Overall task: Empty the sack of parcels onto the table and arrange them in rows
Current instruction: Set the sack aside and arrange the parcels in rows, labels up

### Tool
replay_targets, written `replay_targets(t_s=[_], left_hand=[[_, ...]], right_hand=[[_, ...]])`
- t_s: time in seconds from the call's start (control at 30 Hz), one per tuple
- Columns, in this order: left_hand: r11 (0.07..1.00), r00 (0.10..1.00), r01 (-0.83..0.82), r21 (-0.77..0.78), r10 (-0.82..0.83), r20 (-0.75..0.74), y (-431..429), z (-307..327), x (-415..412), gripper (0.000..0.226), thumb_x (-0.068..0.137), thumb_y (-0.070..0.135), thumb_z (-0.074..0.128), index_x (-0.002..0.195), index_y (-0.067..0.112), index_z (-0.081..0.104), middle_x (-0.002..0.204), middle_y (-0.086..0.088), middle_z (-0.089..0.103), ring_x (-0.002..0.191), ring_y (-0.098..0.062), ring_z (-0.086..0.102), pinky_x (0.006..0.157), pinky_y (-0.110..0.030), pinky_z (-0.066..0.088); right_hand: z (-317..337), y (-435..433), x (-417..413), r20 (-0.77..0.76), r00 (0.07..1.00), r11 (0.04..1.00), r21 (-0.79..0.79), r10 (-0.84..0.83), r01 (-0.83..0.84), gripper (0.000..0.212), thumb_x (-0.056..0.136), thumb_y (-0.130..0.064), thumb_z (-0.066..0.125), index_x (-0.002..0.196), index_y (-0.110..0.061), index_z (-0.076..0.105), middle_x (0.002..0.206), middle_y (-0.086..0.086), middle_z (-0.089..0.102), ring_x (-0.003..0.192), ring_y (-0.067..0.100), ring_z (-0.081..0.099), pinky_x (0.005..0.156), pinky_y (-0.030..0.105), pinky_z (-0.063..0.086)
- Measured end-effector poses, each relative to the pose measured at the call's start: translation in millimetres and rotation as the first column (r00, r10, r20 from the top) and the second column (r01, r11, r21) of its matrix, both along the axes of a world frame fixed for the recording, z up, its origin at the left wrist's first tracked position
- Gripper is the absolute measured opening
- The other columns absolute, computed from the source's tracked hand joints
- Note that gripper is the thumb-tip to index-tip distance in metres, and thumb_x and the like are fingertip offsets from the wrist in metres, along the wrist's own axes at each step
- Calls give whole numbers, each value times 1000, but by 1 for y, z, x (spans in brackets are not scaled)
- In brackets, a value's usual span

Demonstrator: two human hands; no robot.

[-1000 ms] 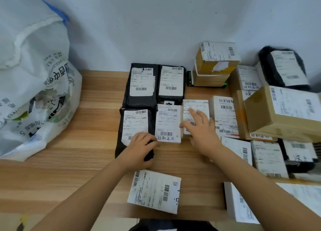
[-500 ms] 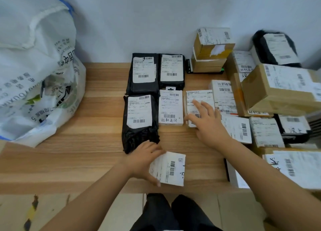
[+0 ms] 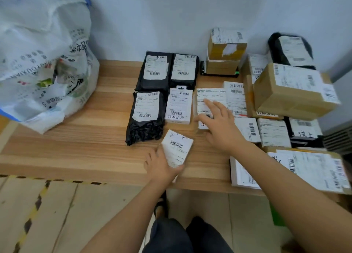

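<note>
My left hand (image 3: 161,165) grips a small white labelled parcel (image 3: 177,148), turned at an angle near the front of the wooden table (image 3: 95,138). My right hand (image 3: 219,125) lies with straight fingers on a white boxed parcel (image 3: 207,98) in the second row. Left of it sit another white parcel (image 3: 178,106) and a black bagged parcel (image 3: 145,117). Two black parcels (image 3: 169,70) form the back row. The white woven sack (image 3: 42,56) stands at the table's left end, bulging.
Cardboard boxes (image 3: 291,92) and several labelled parcels crowd the right side, some stacked against the wall (image 3: 224,51). A large flat parcel (image 3: 312,169) overhangs the front right edge. Bare wood lies between the sack and the rows. Pale floor tiles show below.
My left hand left the black bagged parcel, took hold of the loose white parcel at the front and turned it up towards the rows. My right hand stayed on the white box.
</note>
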State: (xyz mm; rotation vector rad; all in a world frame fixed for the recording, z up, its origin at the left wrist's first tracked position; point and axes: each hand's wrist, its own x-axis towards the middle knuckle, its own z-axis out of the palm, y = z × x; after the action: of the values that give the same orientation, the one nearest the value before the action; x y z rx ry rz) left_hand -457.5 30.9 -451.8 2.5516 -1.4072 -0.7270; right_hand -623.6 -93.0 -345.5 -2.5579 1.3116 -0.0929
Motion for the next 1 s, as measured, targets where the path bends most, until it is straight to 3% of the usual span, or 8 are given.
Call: replay_targets(t_s=[0.13, 0.23, 0.37, 0.5, 0.6, 0.7, 0.8, 1.0], left_hand=[[998, 998, -62, -15, 62, 7, -6, 0, -3, 106, 58, 66, 71, 141, 18, 26, 134, -7, 37, 124, -30, 32, 101, -42, 27], [980, 981, 189, -64, -185, 53, -6, 1, 10, 109, 59, 65, 71, 143, 15, 24, 139, -6, 36, 125, -29, 34, 104, -40, 28], [738, 733, 675, 9, -672, 108, -9, 6, 38, 114, 69, 50, 74, 153, 15, 5, 159, -2, 10, 145, -24, 6, 119, -36, 1], [502, 485, 854, 139, -864, 136, -22, 15, 37, 85, 84, 12, 63, 153, 28, 14, 161, 1, -8, 146, -20, -16, 116, -39, -17], [737, 720, 675, 41, -669, 184, -18, 13, 12, 69, 88, 14, 55, 148, 31, 26, 162, -2, -3, 147, -23, -11, 118, -47, -10], [912, 912, 408, 48, -410, 31, -7, 2, -14, 83, 83, 62, 52, 151, 36, 13, 160, -2, -12, 145, -28, -16, 117, -53, -6], [859, 871, 484, 167, -491, 3, -2, -8, -16, 107, 72, 78, 54, 151, 41, -7, 156, 0, -29, 143, -30, -26, 117, -55, 0], [637, 639, 747, 188, -767, 61, -3, -8, 17, 95, 84, 67, 53, 149, 42, -12, 154, 3, -33, 142, -23, -29, 118, -53, -2]], right_hand=[[3, 9, -6, 15, 1000, 999, 33, 10, -11, 54, 83, -3, 59, 123, -37, 49, 162, 3, 0, 146, 27, -6, 115, 59, 6], [4, 16, -10, 43, 999, 998, 61, 28, -31, 49, 83, -12, 61, 123, -37, 50, 162, 2, 1, 146, 27, -6, 115, 60, 7], [6, 13, -16, 41, 999, 998, 68, 13, -16, 49, 84, -9, 60, 121, -39, 49, 162, 0, -2, 146, 25, -8, 115, 59, 6], [5, 9, -17, 19, 1000, 996, 83, 13, -14, 50, 85, -7, 57, 121, -40, 46, 162, -1, -4, 146, 24, -10, 116, 59, 5], [3, 8, -17, 15, 1000, 997, 78, 13, -15, 49, 86, -8, 58, 122, -40, 46, 162, -1, -4, 146, 23, -10, 116, 58, 4], [2, 8, -16, 20, 1000, 997, 73, 20, -22, 49, 86, -9, 58, 122, -39, 47, 162, 0, -3, 146, 23, -9, 116, 59, 5], [3, 9, -14, 34, 999, 997, 62, 41, -43, 49, 86, -9, 59, 123, -39, 47, 162, 1, -2, 146, 23, -8, 116, 58, 5], [0, 17, -14, 33, 996, 993, 78, 86, -88, 50, 87, -11, 59, 127, -38, 46, 162, 0, -1, 145, 22, -8, 116, 56, 7]])
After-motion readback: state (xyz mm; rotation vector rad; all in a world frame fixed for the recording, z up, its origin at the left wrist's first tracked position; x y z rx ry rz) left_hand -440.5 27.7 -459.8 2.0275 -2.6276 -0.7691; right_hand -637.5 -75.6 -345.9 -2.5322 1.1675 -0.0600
